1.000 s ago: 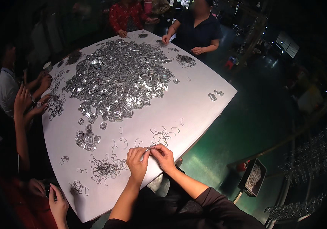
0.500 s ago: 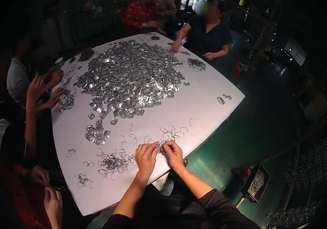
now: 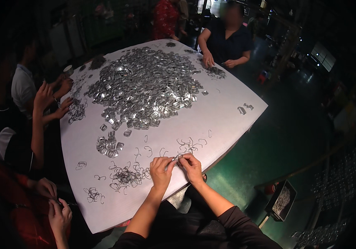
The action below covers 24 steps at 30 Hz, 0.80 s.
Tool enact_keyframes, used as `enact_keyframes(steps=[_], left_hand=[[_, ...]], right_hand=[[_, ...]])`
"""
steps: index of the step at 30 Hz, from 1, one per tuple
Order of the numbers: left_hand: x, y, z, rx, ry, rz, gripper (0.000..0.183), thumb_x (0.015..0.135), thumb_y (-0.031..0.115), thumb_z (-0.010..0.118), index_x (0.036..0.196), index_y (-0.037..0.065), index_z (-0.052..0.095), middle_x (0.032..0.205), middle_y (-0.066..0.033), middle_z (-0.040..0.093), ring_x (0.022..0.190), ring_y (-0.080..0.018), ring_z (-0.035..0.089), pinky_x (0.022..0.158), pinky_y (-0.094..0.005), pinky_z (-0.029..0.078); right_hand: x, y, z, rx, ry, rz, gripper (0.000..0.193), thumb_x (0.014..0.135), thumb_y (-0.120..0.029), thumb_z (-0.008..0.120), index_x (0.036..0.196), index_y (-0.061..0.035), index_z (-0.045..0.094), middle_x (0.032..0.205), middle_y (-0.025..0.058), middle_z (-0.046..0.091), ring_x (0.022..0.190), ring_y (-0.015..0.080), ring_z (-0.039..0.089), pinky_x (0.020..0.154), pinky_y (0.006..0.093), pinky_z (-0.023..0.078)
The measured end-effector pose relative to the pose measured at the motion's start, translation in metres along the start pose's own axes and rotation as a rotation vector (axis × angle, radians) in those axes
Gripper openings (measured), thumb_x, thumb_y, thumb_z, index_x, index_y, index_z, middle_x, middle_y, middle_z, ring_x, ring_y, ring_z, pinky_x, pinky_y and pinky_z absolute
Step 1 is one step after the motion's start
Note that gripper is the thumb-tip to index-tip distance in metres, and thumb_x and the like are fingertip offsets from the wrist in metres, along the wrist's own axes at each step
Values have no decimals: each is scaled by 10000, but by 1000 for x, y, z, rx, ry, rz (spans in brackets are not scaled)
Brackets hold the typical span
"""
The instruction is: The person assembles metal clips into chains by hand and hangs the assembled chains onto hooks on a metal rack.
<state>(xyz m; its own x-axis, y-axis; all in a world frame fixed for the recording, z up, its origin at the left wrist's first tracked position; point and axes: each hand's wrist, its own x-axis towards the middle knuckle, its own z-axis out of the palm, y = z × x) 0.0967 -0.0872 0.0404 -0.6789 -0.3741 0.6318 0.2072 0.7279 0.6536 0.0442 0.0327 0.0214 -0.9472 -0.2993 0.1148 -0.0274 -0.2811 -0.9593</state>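
My left hand (image 3: 160, 171) and my right hand (image 3: 191, 167) meet fingertip to fingertip over the table's near edge. Both are closed in a pinch on a small metal piece (image 3: 176, 158), mostly covered by my fingers; its exact kind cannot be made out. Just beyond my fingers lie loose bent wire hooks (image 3: 191, 143). Left of my left hand is a tangled pile of similar dark wire hooks (image 3: 126, 176). A small group of shiny metal buckles (image 3: 109, 145) lies farther to the left.
A large heap of shiny buckles (image 3: 145, 87) covers the middle of the white table (image 3: 211, 112). Several other people stand around it, one at the far side (image 3: 228, 41). Three buckles (image 3: 244, 108) lie near the right corner. A black bin (image 3: 283, 200) stands on the green floor.
The whole view has shifted slightly. My hands keep their pinch in nearly the same place. The far person's hand has moved to the small dark pile beside it.
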Motion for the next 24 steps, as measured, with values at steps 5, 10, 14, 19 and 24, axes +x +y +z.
enact_keyframes(steps=[5,10,14,19,24], left_hand=[[0,0,0,-27,18,-16,145,700,47,716,839,40,675,809,-71,625,772,-243,561,696,-344,434],[-1,-3,3,3,-2,-4,192,708,37,700,897,48,675,825,-68,625,778,-240,561,707,-345,429],[1,-2,2,25,-24,5,216,740,105,695,955,100,672,838,-21,631,794,-198,569,704,-327,405],[2,-2,2,32,-36,23,229,749,95,685,978,104,668,841,-21,630,795,-194,571,704,-325,403],[2,1,1,10,-61,5,222,738,61,681,959,74,662,840,-49,624,798,-222,566,718,-339,411]], right_hand=[[0,2,1,-10,0,-2,80,856,-71,630,894,-2,613,799,-15,580,705,56,530,637,192,441],[-1,6,1,41,10,42,87,861,-71,622,914,-4,607,781,-11,586,700,53,526,630,189,438],[0,6,0,53,-11,49,82,872,-75,606,918,-7,595,764,-12,580,690,51,520,622,188,434],[2,8,-2,40,-31,39,72,879,-73,589,903,-6,581,751,-10,572,674,52,514,614,188,429],[2,5,-1,68,-15,59,67,883,-72,580,904,-9,575,753,-4,569,664,59,515,611,191,429]])
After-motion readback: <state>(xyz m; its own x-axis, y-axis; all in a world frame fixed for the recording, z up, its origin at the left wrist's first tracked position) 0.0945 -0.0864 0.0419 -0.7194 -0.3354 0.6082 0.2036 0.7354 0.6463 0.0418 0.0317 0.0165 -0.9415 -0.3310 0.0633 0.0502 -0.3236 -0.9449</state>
